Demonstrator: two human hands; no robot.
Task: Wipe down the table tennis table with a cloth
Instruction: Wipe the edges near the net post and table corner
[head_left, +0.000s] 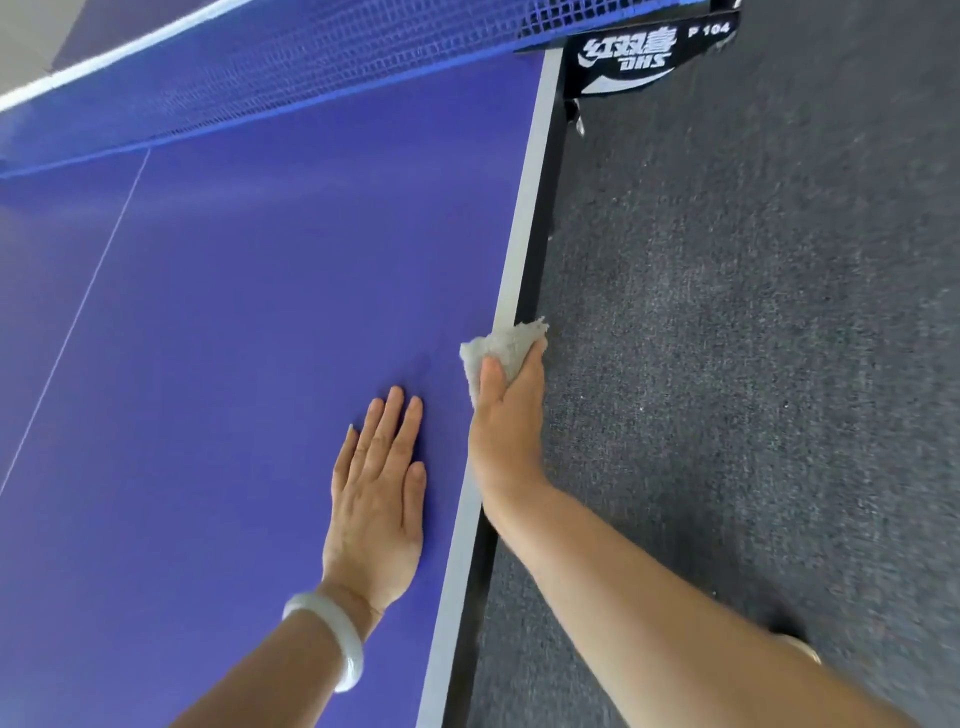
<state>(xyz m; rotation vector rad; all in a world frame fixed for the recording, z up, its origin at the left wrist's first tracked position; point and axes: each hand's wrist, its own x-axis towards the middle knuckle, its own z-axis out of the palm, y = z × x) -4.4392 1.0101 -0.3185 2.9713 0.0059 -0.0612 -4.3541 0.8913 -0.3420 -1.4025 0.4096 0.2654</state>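
The blue table tennis table (249, 291) fills the left of the view, with a white sideline stripe along its right edge. My right hand (506, 426) grips a bunched pale grey cloth (501, 345) and holds it against that right edge, over the white stripe. My left hand (376, 499) lies flat on the blue surface just left of it, fingers straight and together, with a pale bangle on the wrist.
The blue net (270, 78) crosses the top of the view. Its black clamp post (628, 52) with white lettering sits at the table's right edge. Dark grey carpet (753, 338) covers the floor to the right. A thin white centre line (78, 317) runs down the table.
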